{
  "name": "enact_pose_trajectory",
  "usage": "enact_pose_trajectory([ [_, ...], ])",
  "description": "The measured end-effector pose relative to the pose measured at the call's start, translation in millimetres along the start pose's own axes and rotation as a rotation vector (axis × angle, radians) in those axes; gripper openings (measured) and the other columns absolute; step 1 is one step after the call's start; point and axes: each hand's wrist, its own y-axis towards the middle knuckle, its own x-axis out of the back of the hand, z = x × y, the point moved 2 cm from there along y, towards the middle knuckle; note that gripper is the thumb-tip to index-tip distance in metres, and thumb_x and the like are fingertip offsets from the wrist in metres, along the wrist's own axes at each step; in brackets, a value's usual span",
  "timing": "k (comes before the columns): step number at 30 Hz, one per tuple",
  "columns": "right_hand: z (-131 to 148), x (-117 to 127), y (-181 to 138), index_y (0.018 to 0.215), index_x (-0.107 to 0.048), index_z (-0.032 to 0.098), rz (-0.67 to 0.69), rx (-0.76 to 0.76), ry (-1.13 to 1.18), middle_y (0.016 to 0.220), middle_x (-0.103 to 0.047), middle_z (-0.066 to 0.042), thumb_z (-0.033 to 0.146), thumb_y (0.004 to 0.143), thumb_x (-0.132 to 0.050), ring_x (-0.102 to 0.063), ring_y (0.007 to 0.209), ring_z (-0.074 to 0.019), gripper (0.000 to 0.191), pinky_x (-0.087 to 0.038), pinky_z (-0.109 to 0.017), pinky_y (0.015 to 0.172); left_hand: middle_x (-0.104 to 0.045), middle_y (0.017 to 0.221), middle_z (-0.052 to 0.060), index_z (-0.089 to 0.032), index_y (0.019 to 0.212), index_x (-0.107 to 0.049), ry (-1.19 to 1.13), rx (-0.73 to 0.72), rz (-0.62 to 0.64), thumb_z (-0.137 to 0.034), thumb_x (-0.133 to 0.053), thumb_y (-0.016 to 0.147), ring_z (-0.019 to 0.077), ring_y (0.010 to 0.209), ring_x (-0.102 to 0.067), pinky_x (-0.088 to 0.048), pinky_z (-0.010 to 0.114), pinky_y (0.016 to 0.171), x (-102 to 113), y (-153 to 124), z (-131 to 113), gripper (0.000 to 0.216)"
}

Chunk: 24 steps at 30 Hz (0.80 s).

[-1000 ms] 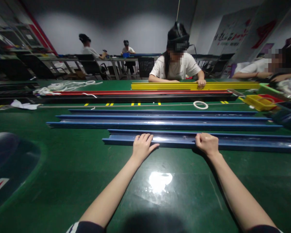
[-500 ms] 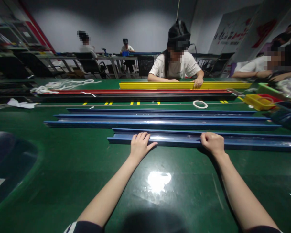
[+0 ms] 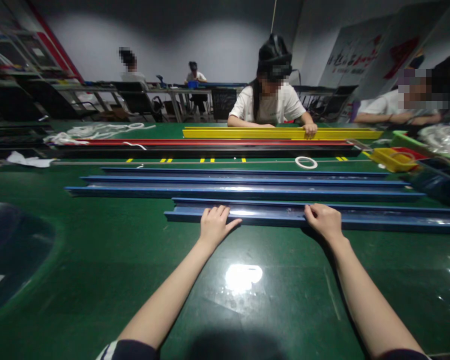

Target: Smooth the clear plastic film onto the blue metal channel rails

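Observation:
A long blue channel-shaped strip [image 3: 270, 212] with raised edges lies lengthwise on the green table before me. My left hand [image 3: 213, 227] rests across it near its left end, fingers flat in the trough and thumb spread along the near edge. Further right, my right hand [image 3: 325, 221] is closed like a fist over the same strip. Its fingertips are turned away from view, so what they pinch, if anything, is hidden. Behind this strip lie more blue channel strips [image 3: 195, 192], parallel to it and apart from both hands.
Across the table a person's hand [image 3: 310, 130] touches a yellow strip [image 3: 240, 134]. Red and black strips [image 3: 217, 149], a white ring [image 3: 306, 162] and tangled white cord [image 3: 93, 131] lie beyond the blue ones. A yellow tray [image 3: 392, 159] sits right; a dark glossy object [image 3: 15, 250] left.
My view has shifted slightly, moving most things a little left. Both my hands keep their places on the blue strip. The other person's hand has slid slightly right along the yellow strip.

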Motion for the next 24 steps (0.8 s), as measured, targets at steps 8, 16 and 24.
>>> enact_pose_trajectory([
  [8,3,1,0,0.066,-0.064,0.019,0.175,-0.097,-0.023,0.072,-0.067,-0.004,0.043,0.085,-0.036,-0.055,0.062,-0.0140,0.042,-0.021,-0.023,0.051,-0.064,0.090,0.008,-0.018,0.097,-0.061,0.012,0.020,0.046,-0.061,-0.035,0.084,0.0209,0.084,-0.055,-0.031,0.034,0.072,-2,-1,0,0.052],
  [16,8,5,-1,0.070,-0.065,0.021,0.295,-0.109,-0.007,0.078,-0.066,-0.004,0.043,0.088,-0.032,-0.058,0.072,-0.0156,0.044,-0.026,-0.024,0.054,-0.064,0.090,0.007,-0.019,0.082,-0.064,-0.029,0.031,0.109,-0.061,-0.034,0.084,0.0200,0.085,-0.055,-0.030,0.033,0.072,-2,1,3,0.052],
  [24,7,8,-4,0.069,-0.053,0.018,0.037,0.086,0.027,0.074,-0.057,-0.006,0.033,0.089,-0.035,-0.049,0.077,-0.0178,0.031,-0.034,-0.028,0.071,-0.064,0.094,0.007,-0.020,0.084,-0.067,0.001,-0.015,0.184,-0.065,-0.035,0.082,0.0223,0.090,-0.053,-0.032,0.035,0.076,10,12,6,0.055],
])
